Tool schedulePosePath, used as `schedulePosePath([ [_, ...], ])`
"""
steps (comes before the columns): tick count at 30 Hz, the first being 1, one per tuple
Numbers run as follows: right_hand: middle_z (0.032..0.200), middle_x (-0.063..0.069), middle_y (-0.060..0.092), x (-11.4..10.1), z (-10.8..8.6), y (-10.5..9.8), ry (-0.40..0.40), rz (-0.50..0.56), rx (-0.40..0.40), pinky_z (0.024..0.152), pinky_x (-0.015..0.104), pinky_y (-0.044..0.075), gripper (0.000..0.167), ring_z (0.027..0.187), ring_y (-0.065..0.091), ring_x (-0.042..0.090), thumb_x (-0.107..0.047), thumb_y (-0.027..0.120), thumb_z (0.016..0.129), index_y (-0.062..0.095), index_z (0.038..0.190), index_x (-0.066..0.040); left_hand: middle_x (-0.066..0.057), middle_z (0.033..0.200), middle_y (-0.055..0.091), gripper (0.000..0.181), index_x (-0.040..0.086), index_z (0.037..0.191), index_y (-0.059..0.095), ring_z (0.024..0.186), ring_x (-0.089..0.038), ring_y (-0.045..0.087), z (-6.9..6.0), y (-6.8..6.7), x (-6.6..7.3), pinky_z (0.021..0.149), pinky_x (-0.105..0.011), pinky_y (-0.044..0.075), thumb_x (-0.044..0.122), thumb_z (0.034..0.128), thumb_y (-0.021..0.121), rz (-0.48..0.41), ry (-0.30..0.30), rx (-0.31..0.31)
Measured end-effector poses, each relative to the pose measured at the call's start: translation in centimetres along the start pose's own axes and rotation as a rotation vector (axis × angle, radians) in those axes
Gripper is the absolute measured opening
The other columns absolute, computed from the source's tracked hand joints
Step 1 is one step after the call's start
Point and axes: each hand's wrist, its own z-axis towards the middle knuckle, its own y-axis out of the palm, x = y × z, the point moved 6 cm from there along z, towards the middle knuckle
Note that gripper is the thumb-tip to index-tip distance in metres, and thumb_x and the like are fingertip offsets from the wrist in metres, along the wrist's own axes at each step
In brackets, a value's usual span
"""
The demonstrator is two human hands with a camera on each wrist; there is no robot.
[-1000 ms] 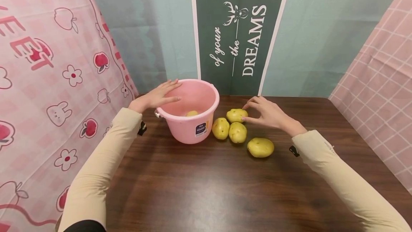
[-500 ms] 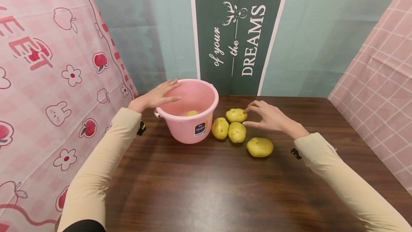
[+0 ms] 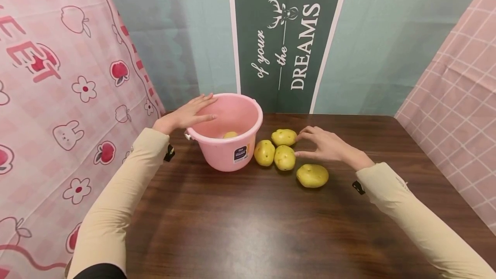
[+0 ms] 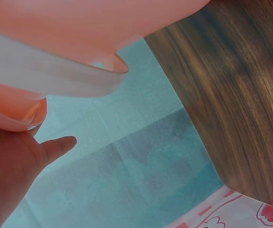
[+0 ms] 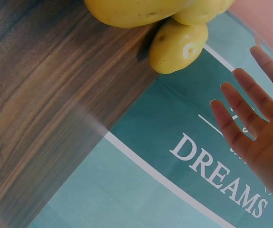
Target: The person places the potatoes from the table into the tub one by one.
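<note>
Over dark wood (image 3: pixel 240 214), the left grip (image 3: pixel 188 115) lies spread on a bucket (image 3: pixel 217 156), the right grip (image 3: pixel 327 144) parted beside potatoes (image 3: pixel 284 158).

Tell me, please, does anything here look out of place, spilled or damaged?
Only the lettering on the backdrop looks odd: it runs sideways, bottom to top. The bucket stands upright; I see no spill or damage.

Pink cloths (image 3: pixel 58 111) flank a lettered green backdrop (image 3: pixel 288 42).
</note>
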Motion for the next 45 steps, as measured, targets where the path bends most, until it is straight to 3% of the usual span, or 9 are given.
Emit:
schedulePosePath([
  [8, 0.115, -0.005, 0.053, -0.1, -0.7, 0.9, -0.006, 0.009, -0.046, 0.076, 0.043, 0.049, 0.052, 0.105, 0.051, 0.018, -0.065, 0.054, 0.080, 0.062, 0.113, -0.026, 0.006, 0.156, 0.000, 0.073, 0.027, 0.150, 0.016, 0.144, -0.021, -0.005, 0.0, 0.0, 0.0, 0.114, -0.052, 0.000, 0.059, 0.0900, 0.042, 0.012, -0.017, -0.017],
  [21, 0.115, -0.005, 0.054, 0.3, -2.0, 2.7, 0.004, 0.059, -0.141, 0.076, 0.043, 0.049, 0.056, 0.106, 0.053, 0.019, -0.067, 0.053, 0.080, 0.063, 0.116, -0.025, 0.001, 0.157, 0.003, 0.072, 0.027, 0.150, 0.015, 0.144, -0.023, -0.005, -0.1, 0.0, 0.4, 0.114, -0.051, 0.000, 0.055, 0.0904, 0.045, 0.006, -0.007, -0.027],
  [36, 0.118, -0.002, 0.053, 0.2, -2.6, 4.2, -0.002, 0.124, -0.281, 0.085, 0.046, 0.047, 0.060, 0.110, 0.053, 0.022, -0.064, 0.054, 0.081, 0.059, 0.121, -0.020, -0.003, 0.157, 0.003, 0.073, 0.026, 0.150, 0.015, 0.144, -0.024, -0.004, -0.3, -0.2, 0.2, 0.114, -0.051, 0.000, 0.056, 0.0904, 0.044, 0.031, 0.000, -0.021],
  [45, 0.116, 0.000, 0.053, 0.2, -3.2, 5.1, 0.030, 0.183, -0.357, 0.092, 0.045, 0.044, 0.061, 0.109, 0.052, 0.022, -0.064, 0.058, 0.079, 0.058, 0.121, -0.020, 0.005, 0.157, 0.000, 0.072, 0.028, 0.150, 0.015, 0.144, -0.023, -0.004, -0.2, -0.2, 0.2, 0.114, -0.052, 0.002, 0.056, 0.0905, 0.044, 0.026, -0.012, -0.025],
])
